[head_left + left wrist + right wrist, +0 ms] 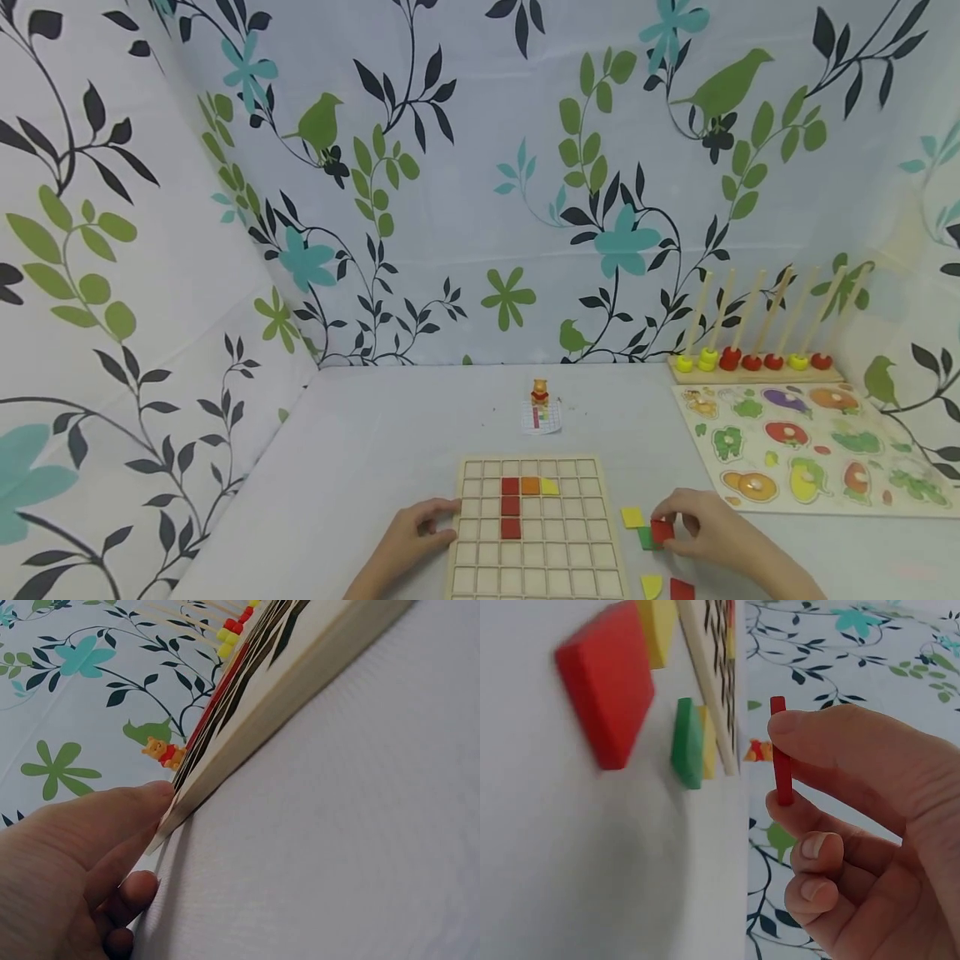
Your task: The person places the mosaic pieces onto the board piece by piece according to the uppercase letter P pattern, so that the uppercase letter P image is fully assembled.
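Note:
A wooden grid board [558, 554] lies on the table, with several red squares [510, 506], an orange square [530, 486] and a yellow rounded piece [550, 487] in its cells. At the board's left rim, my left hand [412, 537] holds the edge between thumb and fingers; the other fingers curl below in the left wrist view. To the right of the board, my right hand [705, 527] pinches a thin red tile [782, 776] between thumb and forefinger, raised off the table. Beneath it lies a green tile [645, 538], beside a yellow square [632, 517].
Nearer me lie a yellow rounded piece [651, 586] and another red tile [682, 590]. Behind the board, a small bear figure [540, 392] stands at a printed pattern card [542, 419]. A vegetable puzzle board [817, 450] and a bead-peg rack [757, 364] occupy the right back.

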Demonstrator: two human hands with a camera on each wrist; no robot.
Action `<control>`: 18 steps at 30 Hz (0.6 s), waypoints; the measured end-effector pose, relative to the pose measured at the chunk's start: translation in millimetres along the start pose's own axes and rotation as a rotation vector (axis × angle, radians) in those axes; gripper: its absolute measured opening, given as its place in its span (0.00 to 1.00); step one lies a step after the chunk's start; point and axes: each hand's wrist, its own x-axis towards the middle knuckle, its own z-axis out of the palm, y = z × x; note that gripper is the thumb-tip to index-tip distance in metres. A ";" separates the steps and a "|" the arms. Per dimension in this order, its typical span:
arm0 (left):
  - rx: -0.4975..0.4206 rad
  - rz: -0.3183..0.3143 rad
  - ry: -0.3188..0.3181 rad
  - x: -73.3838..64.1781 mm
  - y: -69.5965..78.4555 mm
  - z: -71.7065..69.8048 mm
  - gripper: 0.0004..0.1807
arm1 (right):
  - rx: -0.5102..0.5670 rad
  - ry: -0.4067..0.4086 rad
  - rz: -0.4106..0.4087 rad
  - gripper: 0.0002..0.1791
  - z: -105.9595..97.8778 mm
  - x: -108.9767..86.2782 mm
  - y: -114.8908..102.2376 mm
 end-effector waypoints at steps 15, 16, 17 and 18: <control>0.008 0.049 0.007 -1.5 -1.3 -0.8 0.19 | -0.044 0.025 -0.002 0.11 13.2 57.2 -31.2; 0.004 0.045 0.006 -1.2 -1.0 -0.9 0.19 | -0.047 0.028 -0.007 0.11 15.7 61.1 -33.0; 0.003 0.045 0.005 -1.0 -0.7 -1.0 0.19 | -0.046 0.027 -0.008 0.11 18.1 64.8 -34.9; 0.000 0.046 0.005 -0.9 -0.5 -1.1 0.19 | -0.046 0.023 -0.004 0.12 20.5 68.6 -37.0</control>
